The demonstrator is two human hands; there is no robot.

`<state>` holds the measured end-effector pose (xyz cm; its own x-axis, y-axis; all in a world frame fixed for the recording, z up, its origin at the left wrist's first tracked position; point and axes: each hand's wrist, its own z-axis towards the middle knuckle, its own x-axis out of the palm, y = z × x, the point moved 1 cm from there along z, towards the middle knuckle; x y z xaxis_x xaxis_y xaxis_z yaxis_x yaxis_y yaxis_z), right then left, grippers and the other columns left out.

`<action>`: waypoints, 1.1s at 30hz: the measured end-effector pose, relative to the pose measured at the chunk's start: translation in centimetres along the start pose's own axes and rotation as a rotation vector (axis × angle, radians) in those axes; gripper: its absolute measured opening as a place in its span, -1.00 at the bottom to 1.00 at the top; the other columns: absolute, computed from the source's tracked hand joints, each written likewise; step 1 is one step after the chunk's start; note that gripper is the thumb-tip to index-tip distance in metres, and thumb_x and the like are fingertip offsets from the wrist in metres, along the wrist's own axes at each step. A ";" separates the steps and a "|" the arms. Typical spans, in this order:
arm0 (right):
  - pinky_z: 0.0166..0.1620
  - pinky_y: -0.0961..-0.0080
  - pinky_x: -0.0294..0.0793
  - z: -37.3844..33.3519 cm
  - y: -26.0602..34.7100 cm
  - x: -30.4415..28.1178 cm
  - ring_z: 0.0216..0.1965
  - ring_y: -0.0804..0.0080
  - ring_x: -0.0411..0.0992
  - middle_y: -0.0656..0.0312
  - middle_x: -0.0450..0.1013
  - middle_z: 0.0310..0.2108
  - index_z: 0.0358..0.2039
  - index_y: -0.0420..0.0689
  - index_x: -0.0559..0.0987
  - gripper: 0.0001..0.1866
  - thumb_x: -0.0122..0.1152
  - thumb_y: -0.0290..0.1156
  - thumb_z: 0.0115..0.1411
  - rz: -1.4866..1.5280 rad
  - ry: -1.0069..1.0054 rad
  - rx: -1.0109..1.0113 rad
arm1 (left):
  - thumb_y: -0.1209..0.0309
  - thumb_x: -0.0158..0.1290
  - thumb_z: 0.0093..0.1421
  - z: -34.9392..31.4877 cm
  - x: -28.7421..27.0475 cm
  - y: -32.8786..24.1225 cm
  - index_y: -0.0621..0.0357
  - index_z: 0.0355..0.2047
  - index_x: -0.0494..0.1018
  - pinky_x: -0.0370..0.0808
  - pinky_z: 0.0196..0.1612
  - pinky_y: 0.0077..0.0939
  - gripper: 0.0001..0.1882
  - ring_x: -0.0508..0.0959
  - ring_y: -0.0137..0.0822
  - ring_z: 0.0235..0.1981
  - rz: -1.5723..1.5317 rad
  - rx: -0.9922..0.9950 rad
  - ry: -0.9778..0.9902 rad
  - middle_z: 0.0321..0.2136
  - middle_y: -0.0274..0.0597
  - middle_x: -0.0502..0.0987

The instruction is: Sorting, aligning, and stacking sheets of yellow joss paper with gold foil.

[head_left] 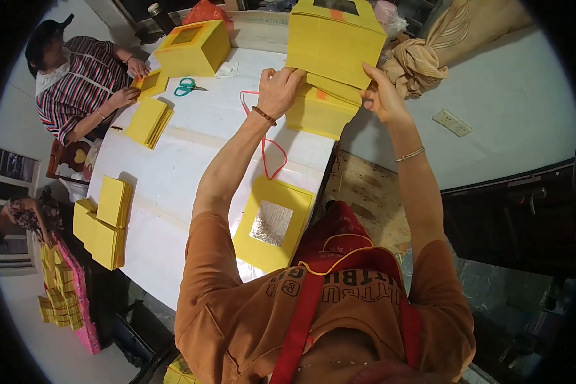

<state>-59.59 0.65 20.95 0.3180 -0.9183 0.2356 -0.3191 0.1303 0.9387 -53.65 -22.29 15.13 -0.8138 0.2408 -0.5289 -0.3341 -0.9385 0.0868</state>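
At the far end of the white table, both my hands are on a tall stack of yellow paper sheets with a foil square and an orange patch on top. My left hand is closed at the stack's left lower edge, its fingertips partly hidden. On the right side, my right hand grips the edge with the thumb up along the corner. Beneath lies another yellow paper stack, partly covered. A red string trails on the table beside my left wrist. Closer to me rests a yellow stack with a silver foil square.
Across the table a person in a striped top handles a yellow bundle. Teal scissors, a yellow block and several yellow bundles lie around. A dark flask stands behind. Another person sits by a pink-edged table.
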 end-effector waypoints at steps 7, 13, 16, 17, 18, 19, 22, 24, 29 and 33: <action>-0.08 0.31 0.22 -1.2 -3.7 0.2 -0.07 0.32 0.16 0.17 0.18 -0.14 0.01 -0.03 0.20 -0.46 0.00 0.01 0.14 0.357 -0.281 -0.012 | 0.47 0.04 -0.02 0.6 0.0 0.1 0.00 -0.25 0.35 0.19 -0.32 -0.43 -0.73 0.42 -0.44 -0.43 -0.016 -0.048 -0.022 -0.43 -0.37 0.44; 0.08 0.18 0.18 -4.3 -7.0 3.5 -0.01 0.06 0.16 0.00 0.05 -0.04 0.14 -0.30 -0.11 -0.22 -0.07 0.01 0.18 0.503 -0.118 -0.019 | 0.48 0.04 -0.03 0.6 -0.1 0.1 0.00 -0.25 0.35 0.19 -0.33 -0.43 -0.72 0.42 -0.44 -0.39 -0.010 -0.055 -0.025 -0.41 -0.38 0.44; 0.17 0.22 0.11 -5.3 -7.9 5.2 0.12 0.06 0.11 -0.08 0.04 0.09 0.19 -0.34 -0.15 -0.14 -0.06 0.04 0.17 0.625 0.017 0.078 | 0.49 0.04 -0.04 0.9 -0.5 0.4 0.01 -0.25 0.34 0.18 -0.32 -0.44 -0.71 0.42 -0.45 -0.36 -0.007 -0.066 -0.006 -0.40 -0.38 0.44; 0.19 0.24 0.08 -5.6 -8.2 5.5 0.16 0.09 0.07 -0.09 0.02 0.13 0.19 -0.35 -0.14 -0.14 -0.05 0.04 0.17 0.719 0.161 0.135 | 0.49 0.04 -0.04 1.1 -0.5 0.3 0.02 -0.26 0.34 0.18 -0.32 -0.44 -0.71 0.42 -0.45 -0.35 -0.014 -0.066 0.020 -0.39 -0.38 0.44; 0.20 0.28 0.05 -5.1 -7.9 6.1 0.18 0.16 0.05 -0.10 0.06 0.12 0.18 -0.34 -0.05 -0.11 -0.05 0.14 0.12 0.738 0.198 0.129 | 0.49 0.04 -0.04 1.2 -0.5 0.1 0.02 -0.26 0.34 0.18 -0.32 -0.44 -0.71 0.42 -0.45 -0.35 -0.018 -0.064 0.021 -0.39 -0.38 0.44; 0.20 0.28 0.05 -4.5 -7.6 6.1 0.18 0.16 0.05 -0.10 0.06 0.12 0.18 -0.34 -0.05 -0.11 -0.05 0.14 0.12 0.740 0.194 0.127 | 0.49 0.05 -0.04 1.3 -0.5 -0.1 0.02 -0.26 0.34 0.18 -0.32 -0.43 -0.72 0.42 -0.45 -0.36 -0.028 -0.064 0.009 -0.39 -0.38 0.44; 0.26 0.27 -0.10 -1.9 -6.4 5.2 0.23 0.17 -0.05 -0.03 -0.01 0.19 0.18 -0.35 -0.05 0.00 0.08 0.19 0.02 0.842 0.199 -0.090 | 0.49 0.05 -0.03 1.6 -0.4 0.0 0.03 -0.26 0.34 0.18 -0.32 -0.42 -0.72 0.42 -0.44 -0.37 -0.047 -0.054 -0.011 -0.39 -0.37 0.44; 0.26 0.25 -0.08 -0.8 -5.8 4.0 0.23 0.14 -0.05 -0.02 -0.03 0.20 0.17 -0.37 -0.04 0.02 0.05 0.23 0.00 0.951 0.197 -0.047 | 0.49 0.05 -0.02 1.0 -0.5 0.1 0.02 -0.25 0.34 0.18 -0.32 -0.40 -0.72 0.43 -0.42 -0.40 -0.069 -0.069 0.008 -0.39 -0.36 0.44; 0.25 0.23 -0.08 0.4 -2.5 1.5 0.23 0.10 -0.04 0.03 -0.02 0.21 0.18 -0.32 -0.01 0.05 -0.13 0.37 -0.01 0.875 0.204 0.072 | 0.46 0.06 -0.02 -0.4 -1.0 0.3 0.00 -0.23 0.36 0.19 -0.31 -0.40 -0.70 0.43 -0.43 -0.41 -0.040 -0.033 0.068 -0.37 -0.36 0.44; 0.20 0.21 0.05 2.7 -2.2 -1.2 0.18 0.18 0.10 0.04 0.10 0.17 0.19 -0.27 0.00 0.02 -0.24 0.40 0.01 0.621 0.270 0.168 | 0.45 0.04 0.01 -0.9 -1.6 0.1 0.00 -0.21 0.37 0.21 -0.31 -0.38 -0.72 0.44 -0.42 -0.39 -0.070 0.036 0.079 -0.34 -0.37 0.45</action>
<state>-61.72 0.43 17.96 0.2356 -0.5644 0.7912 -0.6404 0.5222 0.5632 -51.94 -22.95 15.16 -0.7482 0.2840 -0.5996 -0.4073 -0.9100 0.0771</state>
